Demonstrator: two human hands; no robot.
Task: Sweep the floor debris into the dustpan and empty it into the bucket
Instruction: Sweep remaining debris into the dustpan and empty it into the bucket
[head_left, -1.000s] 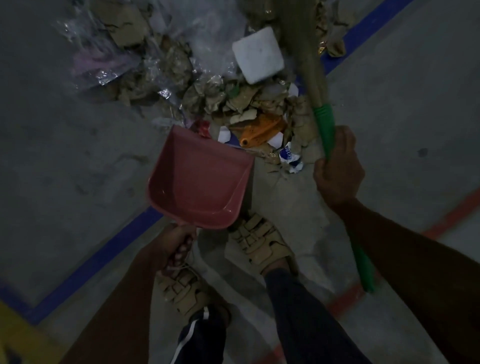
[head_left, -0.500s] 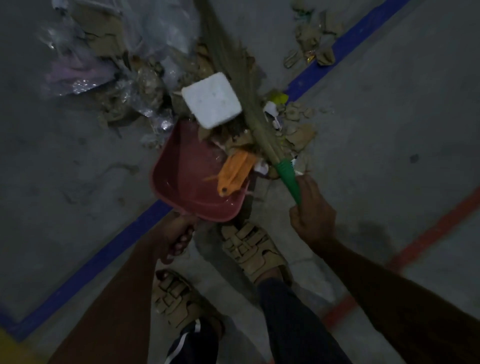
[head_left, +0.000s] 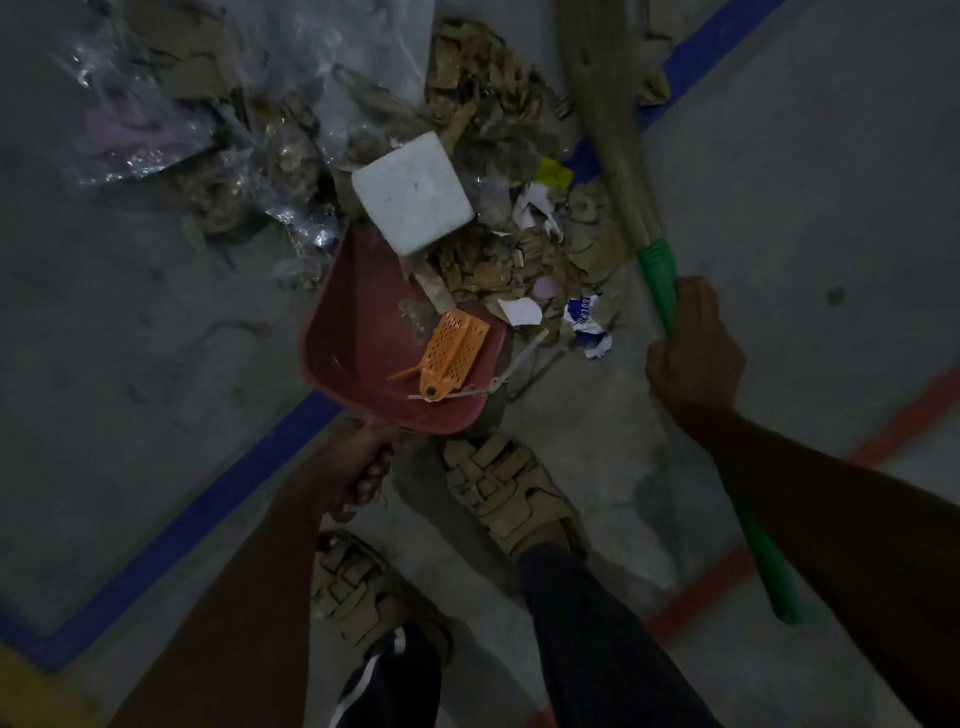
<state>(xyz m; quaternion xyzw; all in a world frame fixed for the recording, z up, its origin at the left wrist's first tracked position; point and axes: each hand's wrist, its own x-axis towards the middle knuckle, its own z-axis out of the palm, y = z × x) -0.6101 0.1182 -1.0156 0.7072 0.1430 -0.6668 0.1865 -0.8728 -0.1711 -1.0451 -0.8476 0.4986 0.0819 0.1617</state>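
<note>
While my left hand (head_left: 363, 467) grips the dustpan (head_left: 374, 343), my right hand (head_left: 693, 353) holds the broom (head_left: 613, 135) right of the debris (head_left: 519, 249), the pan's mouth lying left across the pile.

Materials, dim light, mostly matt.
Dustpan (head_left: 358, 343): smooth red plastic, slight sheen. Orange perforated plastic piece (head_left: 452, 353) inside at 4 o'clock. White foam block (head_left: 413, 200), matt, at its 12 o'clock lip. Debris (head_left: 498, 249): torn cardboard, paper, crinkly glossy film. Broom (head_left: 618, 150): dry grass bristles, green plastic handle. Floor (head_left: 779, 260): rough concrete.
</note>
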